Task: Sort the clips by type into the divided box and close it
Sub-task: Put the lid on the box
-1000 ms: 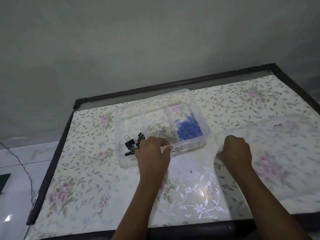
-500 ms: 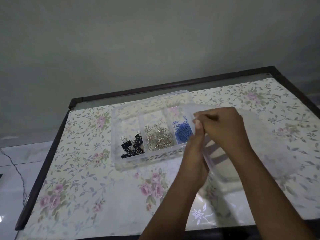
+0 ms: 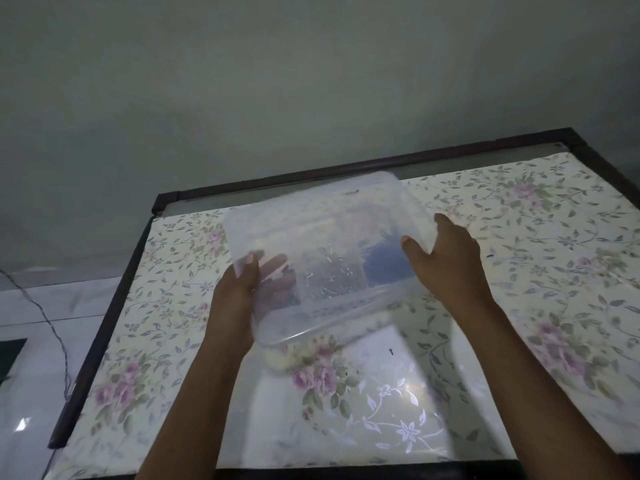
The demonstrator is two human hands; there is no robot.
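The lid (image 3: 322,220) has left the table (image 3: 540,306) — the left hand (image 3: 239,296) and right hand (image 3: 450,261) now grip its sides, holding it over the box (image 3: 346,304). Sorting looks finished — closing remains.

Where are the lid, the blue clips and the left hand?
clear lid (image 3: 322,218): head view, upper middle.
blue paper clips (image 3: 384,263): head view, pile's middle, through the lid.
left hand (image 3: 239,292): head view, its middle.

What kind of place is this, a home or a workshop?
Probably a room in a home: a dark-framed table under a glossy floral cloth, by a plain wall, beside a pale tiled floor.
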